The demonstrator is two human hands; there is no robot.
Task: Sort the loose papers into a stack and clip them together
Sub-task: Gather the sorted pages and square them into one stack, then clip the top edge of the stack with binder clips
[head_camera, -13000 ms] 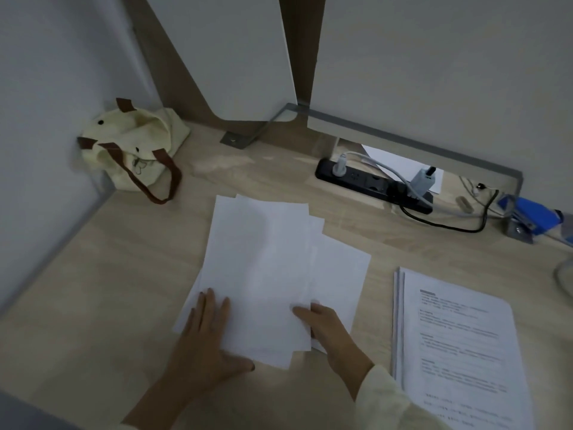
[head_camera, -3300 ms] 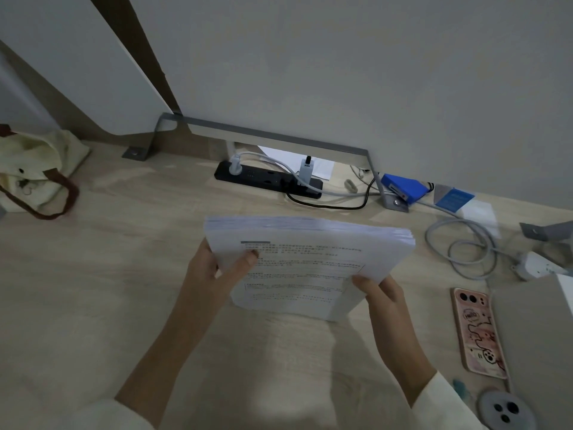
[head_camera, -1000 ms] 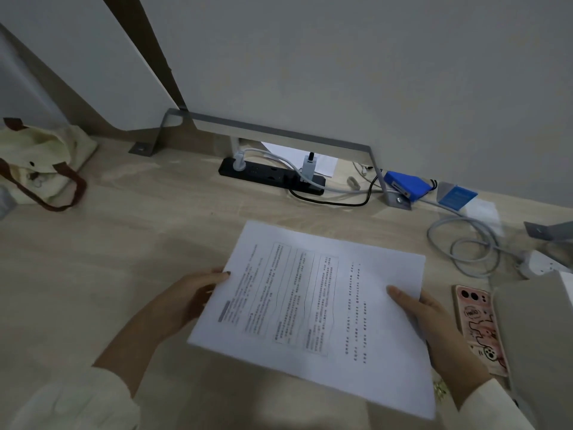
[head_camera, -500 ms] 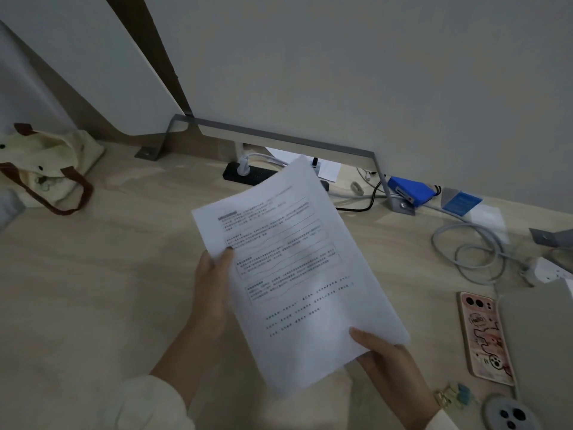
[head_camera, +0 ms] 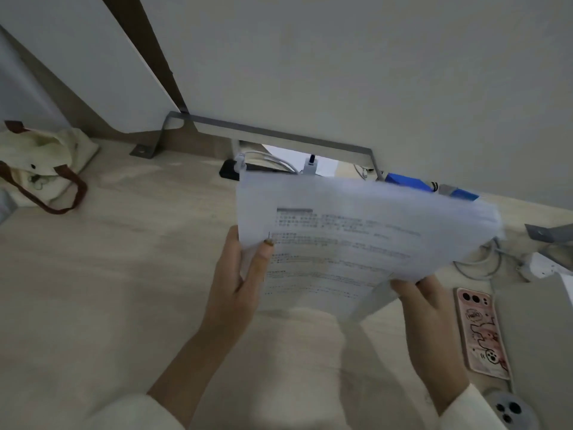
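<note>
A stack of printed white papers (head_camera: 347,243) is held up above the wooden desk (head_camera: 124,274), tilted with its top edge away from me and blurred by motion. My left hand (head_camera: 238,280) grips the stack's left edge, thumb on the printed top sheet. My right hand (head_camera: 424,299) holds the lower right corner from below, fingers curled under the sheets. No clip is visible in this view.
A cream tote bag (head_camera: 40,169) lies at the far left. A black power strip (head_camera: 232,170), blue items (head_camera: 409,183) and grey cables (head_camera: 486,259) sit along the back wall. A pink-cased phone (head_camera: 480,333) and a round grey object (head_camera: 511,411) lie at the right.
The stack has swung from a steep diagonal to a wide, nearly level hold and lifted. My right hand has moved up and to the right along the stack's edge.
</note>
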